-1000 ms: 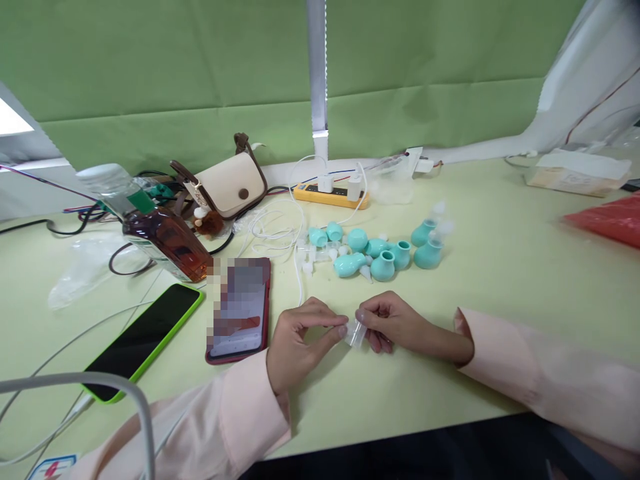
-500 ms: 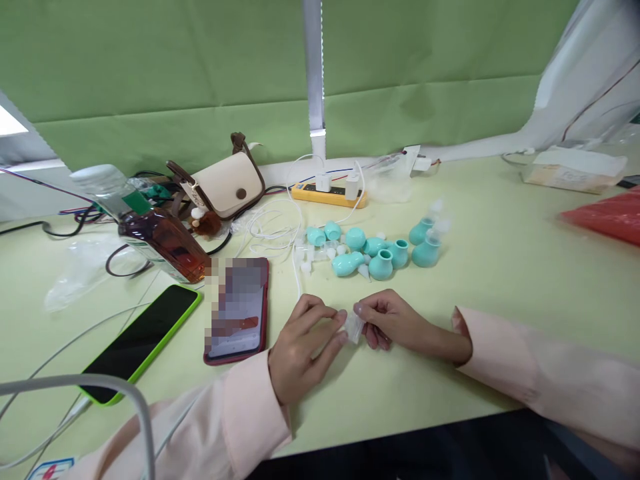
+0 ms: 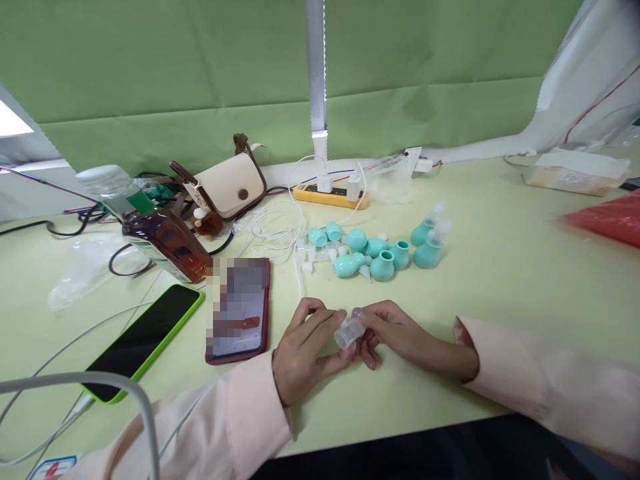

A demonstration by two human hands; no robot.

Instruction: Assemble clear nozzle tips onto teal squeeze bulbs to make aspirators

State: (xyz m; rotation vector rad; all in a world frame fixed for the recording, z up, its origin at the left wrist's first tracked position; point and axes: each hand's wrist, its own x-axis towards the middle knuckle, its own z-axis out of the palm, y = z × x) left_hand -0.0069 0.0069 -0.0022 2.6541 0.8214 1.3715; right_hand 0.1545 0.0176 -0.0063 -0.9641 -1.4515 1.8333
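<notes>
Between both hands is a small clear plastic tube-like piece (image 3: 349,333), its round open end turned toward my left palm. My left hand (image 3: 310,343) grips it with thumb below and fingers above. From the other side, the fingertips of my right hand (image 3: 393,330) pinch its far end. Beyond the hands lie several turquoise rubber bulbs (image 3: 383,266), some upright with the neck open, others on their sides. Two turquoise bulbs (image 3: 427,253) at the right have translucent tips fitted. Small clear and white plastic pieces (image 3: 320,252) lie among the bulbs.
Left of my hands lie a red-cased phone (image 3: 240,313) and a green-cased phone (image 3: 145,343). Behind them are a bottle of brown liquid (image 3: 165,240) and a cream bag (image 3: 233,187). A yellow power strip (image 3: 320,195) with white cables sits at the back. A red bag (image 3: 607,217) is at right.
The clear plastic piece has turned, so its round open end now shows toward my left hand. Both hands have shifted their fingers around it; the bulbs have stayed in place.
</notes>
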